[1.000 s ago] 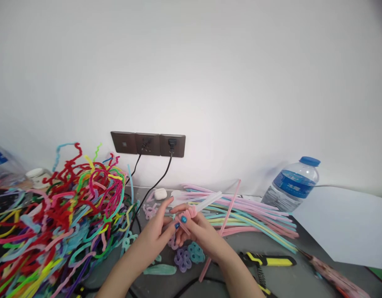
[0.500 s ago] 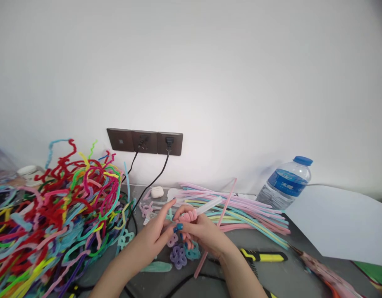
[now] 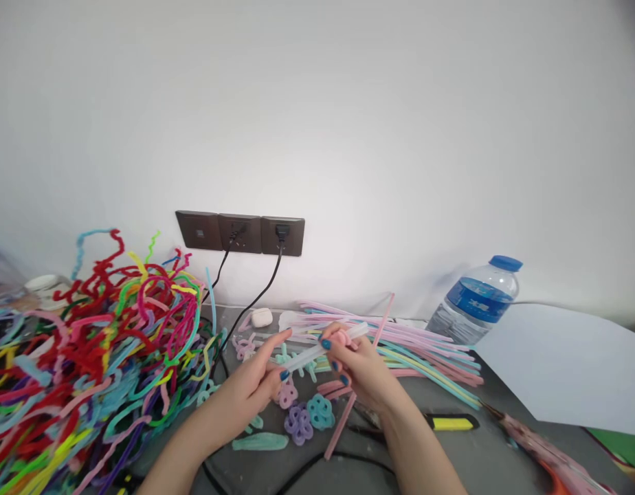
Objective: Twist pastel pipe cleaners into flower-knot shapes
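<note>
Near the middle of the head view, my left hand (image 3: 248, 386) pinches the lower end of a translucent white rod (image 3: 304, 357), its index finger stretched out above. The rod slants up to the right. My right hand (image 3: 363, 368) is closed round a coil of pink pipe cleaner (image 3: 342, 337) that sits around the rod near its far end. The rod's tip pokes out beyond my right fingers. Below the hands lie flower shapes of looped pipe cleaner: a purple one (image 3: 299, 423), a blue one (image 3: 321, 411) and a pink one (image 3: 286, 393).
A tangled heap of coloured pipe cleaners (image 3: 121, 344) fills the left. Straight pastel pipe cleaners (image 3: 431, 350) lie behind my right hand. Rightward are a water bottle (image 3: 477, 302), white paper (image 3: 565, 371), a pink pointed-tip tool (image 3: 544, 447) and a yellow-black handle (image 3: 451, 422). Black cables (image 3: 263, 292) run to wall sockets (image 3: 240, 234).
My right hand has moved the pink coil up and right along the rod, baring its lower length. My left thumb and fingers now grip the rod's lower end, and the hands are farther apart.
</note>
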The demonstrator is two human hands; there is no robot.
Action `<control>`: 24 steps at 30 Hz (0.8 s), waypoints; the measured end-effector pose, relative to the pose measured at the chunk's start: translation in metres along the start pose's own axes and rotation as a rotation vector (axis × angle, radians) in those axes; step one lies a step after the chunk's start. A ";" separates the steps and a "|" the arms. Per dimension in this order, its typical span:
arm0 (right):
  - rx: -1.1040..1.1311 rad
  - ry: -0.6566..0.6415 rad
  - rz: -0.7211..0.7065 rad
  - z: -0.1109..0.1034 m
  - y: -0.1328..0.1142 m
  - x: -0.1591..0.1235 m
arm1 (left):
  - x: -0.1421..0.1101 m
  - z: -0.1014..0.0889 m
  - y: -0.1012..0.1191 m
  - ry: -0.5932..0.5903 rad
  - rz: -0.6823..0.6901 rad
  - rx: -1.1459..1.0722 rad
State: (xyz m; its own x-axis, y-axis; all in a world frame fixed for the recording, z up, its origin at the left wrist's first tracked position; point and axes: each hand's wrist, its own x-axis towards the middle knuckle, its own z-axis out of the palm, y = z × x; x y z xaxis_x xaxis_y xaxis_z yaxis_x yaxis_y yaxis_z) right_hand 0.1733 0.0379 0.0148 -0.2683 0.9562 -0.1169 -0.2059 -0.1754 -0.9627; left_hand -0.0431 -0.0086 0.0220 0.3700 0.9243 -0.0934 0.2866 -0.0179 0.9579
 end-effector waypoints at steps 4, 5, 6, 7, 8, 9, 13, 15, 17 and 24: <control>-0.018 0.005 -0.009 -0.025 -0.008 -0.002 | -0.004 -0.018 0.003 0.003 -0.038 0.012; -0.026 0.005 -0.007 -0.030 -0.009 -0.002 | -0.006 -0.023 0.003 0.008 -0.065 0.037; -0.030 0.014 -0.008 -0.034 -0.009 -0.002 | -0.007 -0.028 0.002 0.002 -0.093 0.059; -0.027 0.031 -0.013 -0.037 -0.008 -0.001 | -0.009 -0.033 0.001 0.017 -0.109 0.075; -0.020 0.054 -0.023 -0.039 -0.007 -0.001 | -0.010 -0.037 -0.002 0.043 -0.119 0.092; -0.012 0.081 -0.034 -0.040 -0.007 0.000 | -0.010 -0.041 -0.004 0.084 -0.126 0.113; 0.010 0.089 -0.040 -0.035 -0.005 0.001 | -0.006 -0.047 -0.016 0.177 -0.133 0.193; 0.013 0.028 -0.014 -0.027 -0.002 0.002 | -0.002 -0.046 -0.019 0.140 -0.103 0.259; 0.000 -0.025 0.005 -0.016 0.002 0.003 | 0.004 -0.043 -0.020 0.190 -0.032 0.369; -0.090 -0.078 -0.078 0.028 0.018 0.005 | 0.018 -0.007 -0.003 0.421 0.177 0.330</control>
State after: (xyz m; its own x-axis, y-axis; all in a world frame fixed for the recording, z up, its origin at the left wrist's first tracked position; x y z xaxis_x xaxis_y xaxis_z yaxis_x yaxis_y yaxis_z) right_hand 0.1423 0.0329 0.0035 -0.3281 0.9443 -0.0253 -0.1450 -0.0768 -0.9864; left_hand -0.0431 0.0108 0.0191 0.0722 0.9676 0.2421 0.5384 -0.2422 0.8072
